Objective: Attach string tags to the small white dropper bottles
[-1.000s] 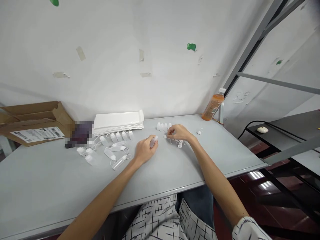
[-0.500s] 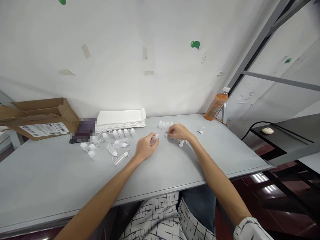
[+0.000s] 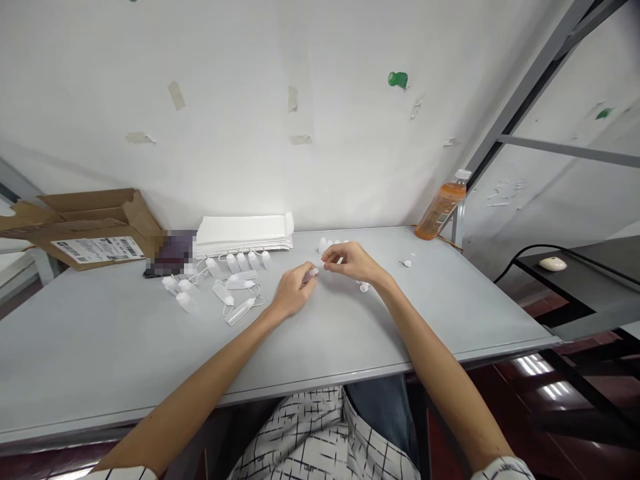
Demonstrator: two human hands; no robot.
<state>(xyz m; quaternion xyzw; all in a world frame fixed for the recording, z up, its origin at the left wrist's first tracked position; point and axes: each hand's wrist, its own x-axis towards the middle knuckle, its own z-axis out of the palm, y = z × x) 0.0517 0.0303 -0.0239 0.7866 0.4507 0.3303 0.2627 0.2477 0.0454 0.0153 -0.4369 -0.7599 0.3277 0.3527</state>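
While the left hand (image 3: 295,292) steadies a small translucent bottle (image 3: 313,272) just above the worktop (image 3: 325,353), the right hand (image 3: 350,260) sits just beside it, and the work between them looks like fine fingertip handling. It would go best, I judge, with the bottle kept still, its top end clear of the left thumb and its soft-looking wall not squeezed hard, so that the right hand alone makes the small movements. Resting the forearms near the worktop edge should help against shaking.

The left fingers are curled around the bottle, grasping it with only its upper end showing. The right fingers are bent, the thumb and forefinger drawn nearly together at the tips; a tiny pale speck shows there, but I cannot tell whether they pinch it. Behind the right hand, a short row of white bottles (image 3: 323,245) stands partly hidden; small white parts (image 3: 364,287) lie beneath its wrist. Well to the left of the left hand, bottles with looped strips (image 3: 241,312) lie on their sides.
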